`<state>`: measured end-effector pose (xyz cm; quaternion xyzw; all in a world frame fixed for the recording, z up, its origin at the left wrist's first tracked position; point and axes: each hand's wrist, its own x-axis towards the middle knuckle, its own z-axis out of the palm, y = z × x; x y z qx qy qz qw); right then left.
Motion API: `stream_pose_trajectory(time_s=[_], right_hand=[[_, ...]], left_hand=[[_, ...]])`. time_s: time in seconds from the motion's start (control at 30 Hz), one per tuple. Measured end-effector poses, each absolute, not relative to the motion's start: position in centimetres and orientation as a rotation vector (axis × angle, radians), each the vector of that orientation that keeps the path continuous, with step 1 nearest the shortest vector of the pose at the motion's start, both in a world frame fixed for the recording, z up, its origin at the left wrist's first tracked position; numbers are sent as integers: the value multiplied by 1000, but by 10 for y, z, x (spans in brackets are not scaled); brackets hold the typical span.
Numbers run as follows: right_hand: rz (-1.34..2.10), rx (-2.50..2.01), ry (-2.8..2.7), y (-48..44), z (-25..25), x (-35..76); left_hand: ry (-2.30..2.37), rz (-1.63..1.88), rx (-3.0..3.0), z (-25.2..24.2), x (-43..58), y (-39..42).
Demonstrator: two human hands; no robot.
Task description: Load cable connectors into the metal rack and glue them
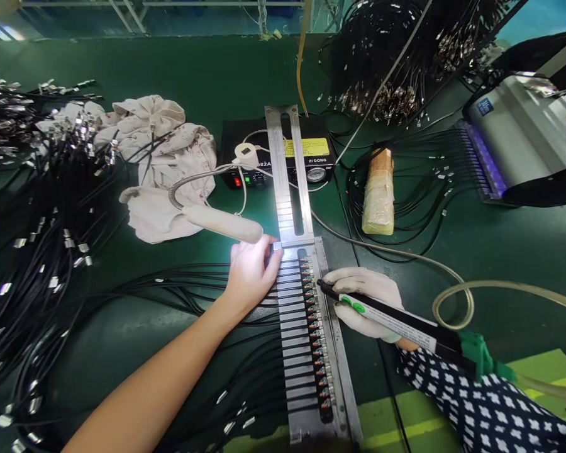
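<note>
A long metal jig point(296, 377) lies lengthwise before me, with black cables point(193, 277) side by side in its slots. Their small connectors point(317, 343) form a row along the jig's right part. My bare left hand point(251, 267) grips the jig's upper left edge, thumb and fingers bent, under a bright spot of light. In a whitish glove, my right hand point(370, 296) is closed around a black and white dispensing syringe point(391, 319) with a green rear fitting. The syringe's dark tip is at the upper connectors; whether it touches one I cannot tell.
A bendable lamp point(224, 221) reaches over my left hand. Behind the jig stands a black dispenser box point(233, 141). Cable bundles point(70, 170) and a cloth point(165, 151) lie left; a wrapped block point(378, 195) and a silver machine with purple light point(528, 138) are right.
</note>
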<state>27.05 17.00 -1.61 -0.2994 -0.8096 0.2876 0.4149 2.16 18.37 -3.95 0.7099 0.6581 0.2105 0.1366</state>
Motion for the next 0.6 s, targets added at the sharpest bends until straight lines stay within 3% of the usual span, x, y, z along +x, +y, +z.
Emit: stream_pose_trajectory(time_s=[0.6], right_hand=[[725,-726,-2044,168,-18,273]], left_hand=[[1903,597,2044,-40,20,184]])
